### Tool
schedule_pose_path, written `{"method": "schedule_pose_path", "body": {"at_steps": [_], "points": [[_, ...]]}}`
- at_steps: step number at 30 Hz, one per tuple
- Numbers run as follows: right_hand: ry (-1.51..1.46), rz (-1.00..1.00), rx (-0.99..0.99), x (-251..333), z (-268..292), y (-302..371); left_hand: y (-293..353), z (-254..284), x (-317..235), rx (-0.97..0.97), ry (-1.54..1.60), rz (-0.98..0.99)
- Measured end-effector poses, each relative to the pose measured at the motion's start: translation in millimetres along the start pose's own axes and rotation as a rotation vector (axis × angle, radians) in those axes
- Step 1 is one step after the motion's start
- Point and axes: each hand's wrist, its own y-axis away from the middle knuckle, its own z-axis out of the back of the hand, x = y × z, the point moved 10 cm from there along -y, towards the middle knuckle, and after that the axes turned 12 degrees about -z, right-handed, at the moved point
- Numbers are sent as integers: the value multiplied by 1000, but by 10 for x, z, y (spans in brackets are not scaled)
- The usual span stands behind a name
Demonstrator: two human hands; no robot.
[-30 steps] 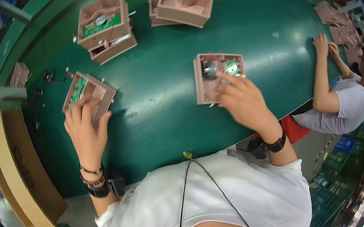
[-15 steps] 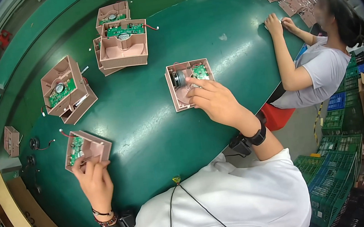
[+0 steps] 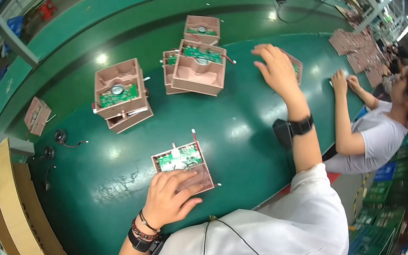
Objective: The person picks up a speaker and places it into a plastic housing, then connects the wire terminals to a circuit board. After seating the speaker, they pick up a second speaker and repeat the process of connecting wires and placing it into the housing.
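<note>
The left hand lies flat at about six o'clock, near the table's front edge. Its fingers are spread loosely over the near side of a pink plastic tray, pressing on it rather than closing round it. The tray sits on the green table and carries a green circuit board in its far half, with a thin red-tipped wire sticking out at twelve o'clock. The wrist wears a beaded bracelet and a dark watch.

The right hand reaches out at about two o'clock from the tray, well apart from it. Its fingers are open and splayed, palm down, resting on a second pink tray, most of which is hidden beneath the hand; I cannot tell whether the fingertips grip its edge. A black watch circles that wrist.

Farther off, at eleven o'clock, two pink trays are stacked, the upper one showing a green board. At twelve o'clock another group of trays lies together, one tilted on top of the others. Small black round parts with wires lie at nine o'clock, beside a cardboard box.

At three o'clock another person in a white shirt rests both hands on the table, near a spread of flat pink parts.
</note>
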Motion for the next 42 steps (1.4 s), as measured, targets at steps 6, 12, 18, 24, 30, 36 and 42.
{"method": "schedule_pose_path", "body": {"at_steps": [6,12,18,24,30,36,42], "points": [[-286,-169,-86,-104,-1141,-732,105,100,256,-66,-57,117],[10,-168,-143,-337,-1451,-1032,157,72,336,-64,-152,188],[-89,-140,-385,-431,-1095,-931,180,153,353,-70,-193,209],[-70,-144,-453,-258,-649,-203,489,808,578,-264,-330,256],[10,-257,-393,-237,-187,736,1220,1953,1215,-450,-712,515],[-187,-299,-210,-154,-30,1424,1592,1987,2289,-243,-831,637],[-411,-266,56,357,-23,1792,1518,1906,2516,-194,-677,706]]}}
